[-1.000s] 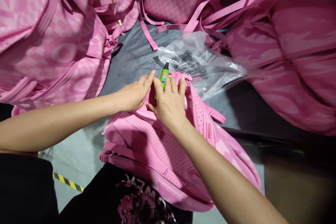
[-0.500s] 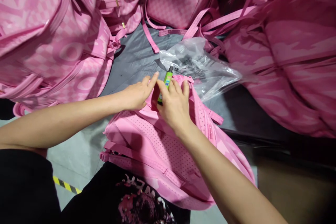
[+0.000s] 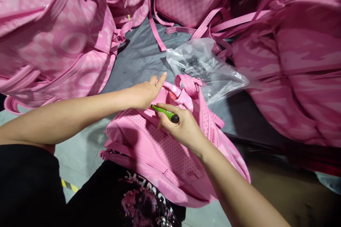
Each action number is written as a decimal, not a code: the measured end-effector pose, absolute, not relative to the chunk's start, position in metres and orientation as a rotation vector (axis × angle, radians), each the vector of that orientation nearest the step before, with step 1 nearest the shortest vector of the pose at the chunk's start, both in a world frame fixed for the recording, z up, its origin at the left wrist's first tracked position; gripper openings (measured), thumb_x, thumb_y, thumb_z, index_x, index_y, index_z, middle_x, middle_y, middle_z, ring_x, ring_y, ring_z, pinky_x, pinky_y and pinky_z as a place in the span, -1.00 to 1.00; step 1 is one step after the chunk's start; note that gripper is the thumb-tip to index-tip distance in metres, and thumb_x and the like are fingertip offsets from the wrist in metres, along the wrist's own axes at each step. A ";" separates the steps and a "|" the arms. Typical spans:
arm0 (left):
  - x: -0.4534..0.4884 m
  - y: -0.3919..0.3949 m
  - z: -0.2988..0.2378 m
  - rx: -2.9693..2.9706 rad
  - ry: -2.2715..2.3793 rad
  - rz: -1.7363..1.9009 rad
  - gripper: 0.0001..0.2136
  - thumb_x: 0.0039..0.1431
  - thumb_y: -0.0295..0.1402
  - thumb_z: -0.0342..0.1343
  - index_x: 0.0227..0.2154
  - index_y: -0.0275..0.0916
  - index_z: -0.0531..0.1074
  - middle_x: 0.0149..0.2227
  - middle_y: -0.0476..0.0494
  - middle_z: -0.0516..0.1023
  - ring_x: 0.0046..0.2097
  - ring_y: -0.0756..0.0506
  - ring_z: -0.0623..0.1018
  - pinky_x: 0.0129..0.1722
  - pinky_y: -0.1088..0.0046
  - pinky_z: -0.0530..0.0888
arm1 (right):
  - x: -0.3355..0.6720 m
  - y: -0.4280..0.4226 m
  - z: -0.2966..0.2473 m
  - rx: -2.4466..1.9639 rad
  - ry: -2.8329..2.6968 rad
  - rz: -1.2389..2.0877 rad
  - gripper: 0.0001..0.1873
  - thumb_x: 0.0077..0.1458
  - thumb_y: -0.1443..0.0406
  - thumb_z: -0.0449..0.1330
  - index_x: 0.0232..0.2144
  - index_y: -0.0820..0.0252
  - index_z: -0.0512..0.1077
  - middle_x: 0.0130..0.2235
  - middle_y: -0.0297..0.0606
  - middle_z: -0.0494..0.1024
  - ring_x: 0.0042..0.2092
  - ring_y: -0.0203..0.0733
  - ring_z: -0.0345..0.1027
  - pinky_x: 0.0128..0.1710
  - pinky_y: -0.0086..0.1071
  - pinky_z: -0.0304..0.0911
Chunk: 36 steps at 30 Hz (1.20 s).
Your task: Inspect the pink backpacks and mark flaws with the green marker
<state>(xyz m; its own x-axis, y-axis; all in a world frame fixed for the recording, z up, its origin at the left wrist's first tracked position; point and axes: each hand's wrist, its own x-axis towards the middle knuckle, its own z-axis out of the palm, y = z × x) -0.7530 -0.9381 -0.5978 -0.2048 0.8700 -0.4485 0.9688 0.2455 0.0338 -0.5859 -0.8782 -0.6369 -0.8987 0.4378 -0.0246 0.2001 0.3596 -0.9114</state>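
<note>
A pink backpack (image 3: 170, 152) lies across the lap with its dotted back panel facing up. Along its top edge, beside the carry handle (image 3: 177, 94), my left hand (image 3: 145, 94) rests on the pink fabric with fingers stretched out; it holds nothing that shows. My right hand (image 3: 183, 126) grips a green marker (image 3: 166, 111) with a black rear end, held like a pen. The marker's dark front tip points left at the bag's top, close under my left palm. Whether the tip touches the fabric I cannot tell.
A crumpled clear plastic bag (image 3: 210, 71) lies on the grey covered surface (image 3: 138, 56) beyond the backpack. Large pink backpacks stand at left (image 3: 66, 39) and right (image 3: 295, 67). A checkered pink bag (image 3: 186, 3) with loose straps sits at the back.
The green marker has turned from upright, tip pointing away, to nearly level with its tip to the left. My right hand has shifted slightly right and down; my left stays at the bag's top.
</note>
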 end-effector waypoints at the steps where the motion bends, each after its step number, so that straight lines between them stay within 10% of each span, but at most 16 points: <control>1: -0.753 -0.938 -0.598 1.682 2.150 -0.359 -0.01 0.16 -0.48 0.15 0.41 -0.39 -0.50 0.36 -0.59 0.02 0.16 -0.29 0.47 0.03 0.32 0.43 | -0.587 -0.879 -0.637 -0.548 -2.468 1.470 -0.59 0.17 0.23 0.13 -0.01 0.29 0.57 -0.33 -0.18 0.68 -0.51 -0.29 0.39 -0.51 -0.41 0.26; 18: -0.761 -0.951 -0.608 1.750 2.166 -0.272 -0.06 0.11 -0.55 0.04 0.41 -0.45 -0.48 0.39 -0.61 -0.07 0.29 -0.40 0.35 0.11 0.23 0.46 | -0.563 -0.884 -0.602 -0.686 -2.752 1.108 -0.68 0.25 0.28 0.10 -0.04 0.13 0.57 -0.27 -0.22 0.69 -0.31 -0.20 0.55 -0.24 -0.38 0.37; 23: -0.762 -0.967 -0.613 1.762 2.193 -0.183 -0.10 0.13 -0.56 -0.01 0.42 -0.39 -0.43 0.42 -0.54 -0.09 0.30 -0.36 0.34 0.19 0.20 0.41 | -0.474 -0.810 -0.606 -0.863 -2.380 0.488 -0.70 0.24 0.23 0.08 -0.14 0.15 0.58 0.05 -0.08 0.57 0.12 -0.01 0.42 0.13 -0.16 0.29; 28: -0.760 -0.970 -0.618 1.745 2.232 -0.161 -0.12 0.12 -0.56 0.00 0.42 -0.41 -0.39 0.42 -0.56 -0.08 0.33 -0.37 0.30 0.20 0.19 0.42 | -0.487 -0.724 -0.672 -1.103 -2.979 -0.121 -0.54 0.21 0.41 0.02 0.11 0.31 0.46 -0.15 0.04 0.61 -0.18 -0.04 0.52 -0.11 -0.22 0.31; 36: -0.763 -0.968 -0.627 1.760 2.243 -0.080 -0.12 0.12 -0.54 0.00 0.42 -0.35 -0.38 0.43 -0.48 -0.07 0.41 -0.29 0.18 0.30 0.22 0.32 | -0.600 -0.671 -0.716 -0.705 -3.079 -0.117 -0.40 0.33 0.20 0.07 0.33 0.30 0.20 0.31 0.11 0.29 0.22 0.07 0.26 0.16 -0.20 0.18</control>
